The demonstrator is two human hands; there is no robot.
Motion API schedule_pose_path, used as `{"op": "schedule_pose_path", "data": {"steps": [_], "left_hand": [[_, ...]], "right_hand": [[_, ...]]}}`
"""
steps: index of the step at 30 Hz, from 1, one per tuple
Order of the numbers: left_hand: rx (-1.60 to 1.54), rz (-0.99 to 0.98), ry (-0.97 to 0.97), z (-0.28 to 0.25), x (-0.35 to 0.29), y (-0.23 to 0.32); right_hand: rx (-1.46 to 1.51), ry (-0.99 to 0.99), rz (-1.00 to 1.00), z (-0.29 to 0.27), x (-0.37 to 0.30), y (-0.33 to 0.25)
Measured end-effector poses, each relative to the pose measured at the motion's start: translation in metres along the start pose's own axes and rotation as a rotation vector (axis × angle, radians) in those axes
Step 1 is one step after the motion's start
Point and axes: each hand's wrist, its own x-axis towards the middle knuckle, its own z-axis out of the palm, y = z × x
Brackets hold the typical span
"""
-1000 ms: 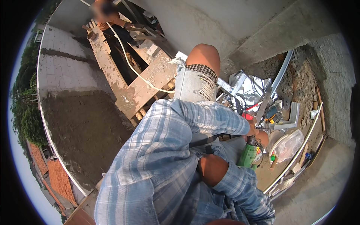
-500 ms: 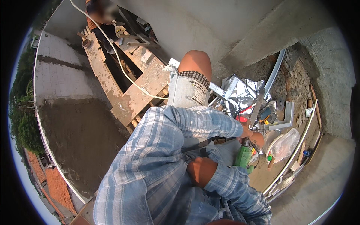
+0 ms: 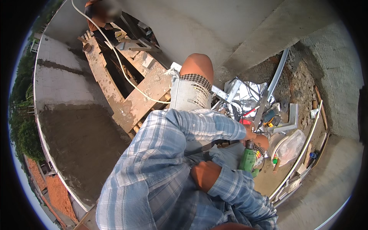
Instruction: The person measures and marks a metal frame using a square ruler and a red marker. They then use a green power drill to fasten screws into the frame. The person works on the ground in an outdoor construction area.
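Note:
My left hand reaches across to the front end of a green power drill. Its fingers are bent in beside the dark chuck; what they grip is too small and partly hidden. The drill stands between my lap and my bare knee, chuck toward the far side. My right hand rests curled against my lap, its back turned up and its fingertips tucked out of sight. I cannot make out whether anything is inside it. Both arms wear blue plaid sleeves.
Right of my legs lie crumpled silver foil, tangled cables, a metal angle frame and a clear plastic bag. Planks with gaps lie on the left, crossed by a white hose. Another person is at the far left.
The view has shifted slightly. At the far left the other person has moved a little. My left hand stays by the chuck, and my right hand stays curled on my lap.

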Motion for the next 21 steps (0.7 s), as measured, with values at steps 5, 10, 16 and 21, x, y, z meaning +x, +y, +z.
{"op": "schedule_pose_path", "data": {"steps": [5,10,16,21], "left_hand": [[0.055,0.068,-0.027,0.002,0.022,-0.012],[0.125,0.107,-0.04,0.004,0.034,-0.021],[0.283,0.252,-0.035,-0.006,0.017,-0.017],[0.371,0.435,-0.034,-0.005,0.027,-0.022]], "right_hand": [[-0.026,0.011,0.035,-0.001,-0.006,-0.005],[-0.002,0.084,-0.002,0.012,-0.005,0.002],[-0.196,0.209,-0.104,0.025,0.0,0.004],[-0.199,0.192,-0.044,0.023,0.006,-0.004]]}}
